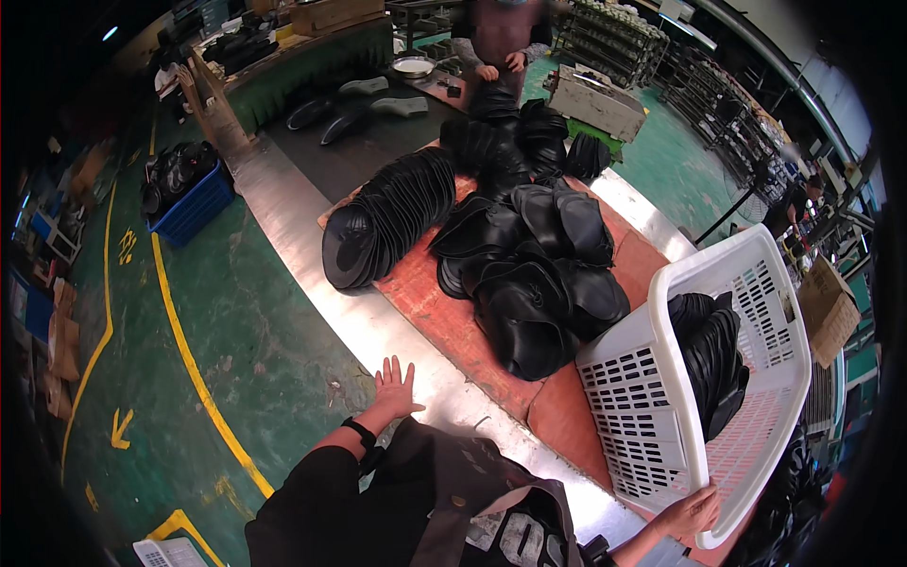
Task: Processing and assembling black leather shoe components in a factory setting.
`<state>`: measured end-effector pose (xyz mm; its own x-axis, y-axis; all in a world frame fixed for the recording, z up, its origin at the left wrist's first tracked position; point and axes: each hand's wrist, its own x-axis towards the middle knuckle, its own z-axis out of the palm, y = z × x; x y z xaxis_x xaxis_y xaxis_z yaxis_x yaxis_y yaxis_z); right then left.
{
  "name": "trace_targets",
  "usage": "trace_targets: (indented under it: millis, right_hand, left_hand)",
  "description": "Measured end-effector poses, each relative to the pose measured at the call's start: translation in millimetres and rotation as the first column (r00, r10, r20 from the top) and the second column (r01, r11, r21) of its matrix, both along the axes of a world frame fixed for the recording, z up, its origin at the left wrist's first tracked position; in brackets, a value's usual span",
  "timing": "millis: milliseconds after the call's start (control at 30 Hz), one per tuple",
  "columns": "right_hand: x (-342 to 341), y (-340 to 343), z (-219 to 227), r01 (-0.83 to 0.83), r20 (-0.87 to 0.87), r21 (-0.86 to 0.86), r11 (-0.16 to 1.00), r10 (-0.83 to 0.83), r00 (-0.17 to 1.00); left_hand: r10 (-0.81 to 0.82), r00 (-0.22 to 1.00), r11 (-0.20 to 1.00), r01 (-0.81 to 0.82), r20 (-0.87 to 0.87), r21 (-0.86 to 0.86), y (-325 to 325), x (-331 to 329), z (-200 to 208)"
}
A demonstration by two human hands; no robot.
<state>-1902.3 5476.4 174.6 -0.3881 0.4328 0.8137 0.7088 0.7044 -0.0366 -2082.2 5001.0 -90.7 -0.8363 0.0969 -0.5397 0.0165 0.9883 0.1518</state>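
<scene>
My left hand (395, 387) is spread with its fingers apart over the near metal edge of the worktable (444, 402), holding nothing. At the lower right, my right hand (694, 511) grips the rim of a white plastic basket (638, 397). The basket is tipped on its side on the table, its mouth facing right. Inside it lies a stack of black shoe uppers (707, 354). Left of the basket is a loose heap of black shoe uppers (524, 312), and beyond that a long fanned row of black uppers (389, 217).
A person (501, 47) stands across the table behind more black piles. Two shoes on grey lasts (364, 109) lie on the dark table section. A blue crate (194, 203) full of black pieces sits on the green floor at left. A cardboard box (827, 312) is beyond the basket.
</scene>
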Motion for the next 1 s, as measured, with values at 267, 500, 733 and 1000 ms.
trace_targets:
  millis: [267,500,733,1000]
  right_hand:
    - [0.7,-0.5,0.6,-0.033,-0.010,0.029,0.999,0.033,0.999]
    - [-0.7,0.1,0.5,-0.050,-0.019,0.040,0.998,0.051,0.999]
    - [-3.4,-3.8,3.8,-0.046,-0.040,-0.005,0.999,0.046,0.998]
    - [-4.2,-4.6,3.6,-0.051,-0.019,0.015,0.999,0.051,0.999]
  left_hand:
    - [-0.015,1.000,1.000,0.015,-0.008,-0.006,1.3,-2.0,-1.4]
    - [-0.016,1.000,1.000,0.016,-0.018,-0.002,0.4,-0.8,-0.9]
    - [-0.017,1.000,1.000,0.017,-0.025,-0.011,1.9,-1.1,1.2]
    - [-0.009,1.000,1.000,0.009,0.009,0.013,1.7,-1.7,5.5]
